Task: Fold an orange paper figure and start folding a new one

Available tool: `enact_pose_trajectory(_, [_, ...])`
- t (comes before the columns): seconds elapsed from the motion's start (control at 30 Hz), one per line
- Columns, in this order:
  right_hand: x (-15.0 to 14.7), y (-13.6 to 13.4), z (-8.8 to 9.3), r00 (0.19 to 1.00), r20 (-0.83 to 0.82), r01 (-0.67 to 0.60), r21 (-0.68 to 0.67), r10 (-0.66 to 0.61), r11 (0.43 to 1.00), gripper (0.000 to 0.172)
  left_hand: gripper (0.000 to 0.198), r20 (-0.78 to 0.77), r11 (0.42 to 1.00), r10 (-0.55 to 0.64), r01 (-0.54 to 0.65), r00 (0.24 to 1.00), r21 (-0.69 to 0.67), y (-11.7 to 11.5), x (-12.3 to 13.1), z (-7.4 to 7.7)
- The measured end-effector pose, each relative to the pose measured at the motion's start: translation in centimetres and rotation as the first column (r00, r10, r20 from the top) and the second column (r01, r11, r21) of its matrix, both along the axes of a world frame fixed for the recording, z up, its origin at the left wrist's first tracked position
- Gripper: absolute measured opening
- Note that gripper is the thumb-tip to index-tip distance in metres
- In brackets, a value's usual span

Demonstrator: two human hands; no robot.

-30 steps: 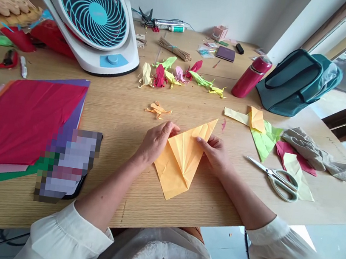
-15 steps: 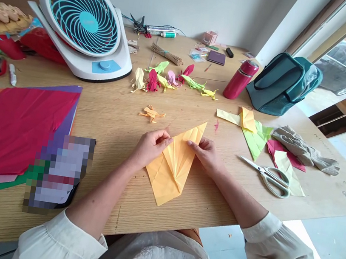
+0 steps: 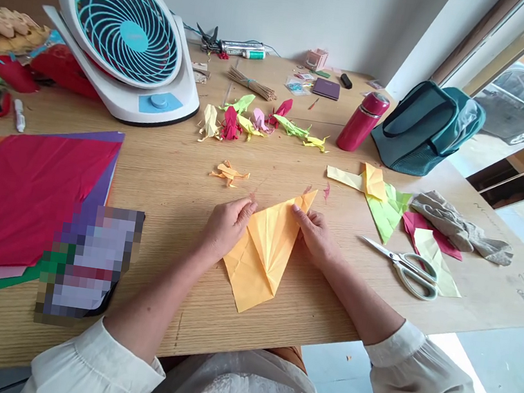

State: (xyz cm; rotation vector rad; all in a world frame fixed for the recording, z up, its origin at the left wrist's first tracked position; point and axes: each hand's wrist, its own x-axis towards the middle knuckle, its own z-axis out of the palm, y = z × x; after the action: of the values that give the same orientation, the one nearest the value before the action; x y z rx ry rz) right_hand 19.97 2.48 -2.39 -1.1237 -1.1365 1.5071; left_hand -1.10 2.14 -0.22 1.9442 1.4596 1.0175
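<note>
A creased sheet of orange paper (image 3: 261,252), folded into a pointed shape with fanned creases, is held above the wooden table between both hands. My left hand (image 3: 226,227) pinches its upper left edge, thumb against the bent fingers. My right hand (image 3: 314,235) grips the upper right edge, with the thumb on the front and the fingers behind, partly hidden. Just beyond the left hand lies a small folded orange paper figure (image 3: 229,173). Several more folded paper figures (image 3: 257,123) in red, yellow, green and pink stand farther back.
On the right lie scissors (image 3: 405,269), paper scraps (image 3: 384,210) and a grey cloth (image 3: 457,225). Behind them stand a red flask (image 3: 362,123) and a teal bag (image 3: 422,131). At left are a fan (image 3: 132,41), stacked coloured paper (image 3: 22,202) and a blurred phone (image 3: 91,267).
The hands have drawn slightly apart along the paper's upper edge. My left hand's fingers have closed up more, and the paper's top point has shifted a little to the right.
</note>
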Motion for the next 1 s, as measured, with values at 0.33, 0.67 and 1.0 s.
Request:
enact_pose_trajectory(0.33, [0.1,0.0,0.1,0.999,-0.042,0.005,-0.033,-0.007,0.999,0.042,0.043,0.161,0.984,0.171,-0.161,0.972,-0.073,0.7,-1.0,-0.1])
enact_pose_trajectory(0.67, [0.0,0.5,1.3,0.955,-0.184,0.226,-0.058,-0.233,0.972,0.044,0.024,0.384,0.971,0.214,-0.154,0.898,-0.181,1.5,-1.1,-1.4])
enact_pose_trajectory(1.0, [1.4,1.5,1.9,0.860,-0.291,0.426,-0.039,-0.418,0.904,0.048,0.039,0.704,0.902,0.282,0.070,0.652,-0.426,0.7,-0.3,-0.2])
